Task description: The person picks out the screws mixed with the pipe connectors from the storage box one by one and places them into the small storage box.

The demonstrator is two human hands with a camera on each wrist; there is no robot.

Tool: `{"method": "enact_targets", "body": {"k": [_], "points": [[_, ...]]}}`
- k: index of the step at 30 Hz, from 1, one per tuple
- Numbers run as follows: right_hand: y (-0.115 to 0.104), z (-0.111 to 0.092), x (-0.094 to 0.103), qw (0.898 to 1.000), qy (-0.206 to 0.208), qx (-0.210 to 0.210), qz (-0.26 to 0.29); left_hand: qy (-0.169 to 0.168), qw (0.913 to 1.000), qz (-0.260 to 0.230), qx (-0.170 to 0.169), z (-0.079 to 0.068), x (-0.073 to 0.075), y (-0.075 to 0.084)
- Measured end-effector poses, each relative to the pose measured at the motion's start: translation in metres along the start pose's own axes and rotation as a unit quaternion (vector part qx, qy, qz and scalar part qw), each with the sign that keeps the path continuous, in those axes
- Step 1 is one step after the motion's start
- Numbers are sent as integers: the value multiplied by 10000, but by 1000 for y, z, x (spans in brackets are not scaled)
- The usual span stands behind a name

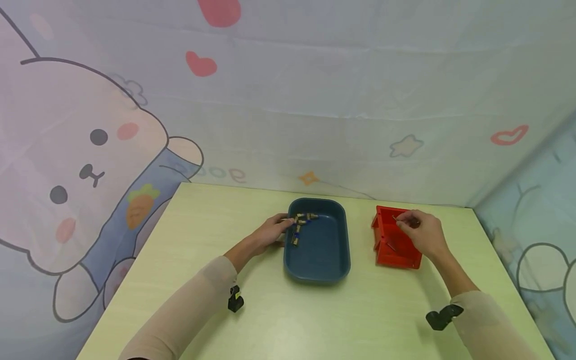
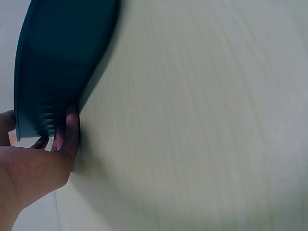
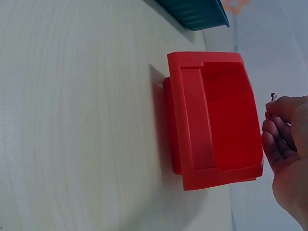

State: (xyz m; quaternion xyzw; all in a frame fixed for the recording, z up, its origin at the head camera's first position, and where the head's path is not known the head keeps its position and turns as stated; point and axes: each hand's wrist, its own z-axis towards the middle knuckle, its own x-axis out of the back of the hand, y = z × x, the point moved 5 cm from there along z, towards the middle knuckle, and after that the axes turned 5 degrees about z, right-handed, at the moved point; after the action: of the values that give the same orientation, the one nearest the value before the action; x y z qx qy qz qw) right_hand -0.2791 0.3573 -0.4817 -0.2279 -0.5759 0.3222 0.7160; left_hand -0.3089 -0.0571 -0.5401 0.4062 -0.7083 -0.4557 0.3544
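My left hand [image 1: 271,233] grips the left side of a dark blue plastic tray [image 1: 317,275], thumb at the rim and fingers against the outer wall. Several brass-coloured fittings with blue bands [image 1: 295,239] lie inside, along the tray's left and back. In the left wrist view, fingers [image 2: 71,127] press the wall of the tray [image 2: 57,62] from outside. Over the red bin [image 1: 381,235], my right hand [image 1: 424,232] pinches a small metal screw [image 3: 273,96] between thumb and forefinger. Its other fingers curl loosely near the bin's edge in the right wrist view.
Both containers stand on a pale wood-grain table [image 1: 279,320], the red bin to the right of the tray. A thin object [image 1: 390,246] shows inside the bin. Behind the table hangs a printed cloth [image 1: 315,90], with another at the right side.
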Motion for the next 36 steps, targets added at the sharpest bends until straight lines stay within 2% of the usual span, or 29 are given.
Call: {"method": "enact_targets", "body": {"k": [9, 24, 36], "points": [[5, -2, -8, 9998, -146, -140, 72, 31, 10000, 23, -18, 0, 1, 0], [4, -5, -18, 9996, -176, 207, -93, 56, 10000, 36, -64, 0, 1, -1], [3, -5, -19, 9993, -272, 190, -187, 50, 9999, 71, -82, 0, 0, -2]]}}
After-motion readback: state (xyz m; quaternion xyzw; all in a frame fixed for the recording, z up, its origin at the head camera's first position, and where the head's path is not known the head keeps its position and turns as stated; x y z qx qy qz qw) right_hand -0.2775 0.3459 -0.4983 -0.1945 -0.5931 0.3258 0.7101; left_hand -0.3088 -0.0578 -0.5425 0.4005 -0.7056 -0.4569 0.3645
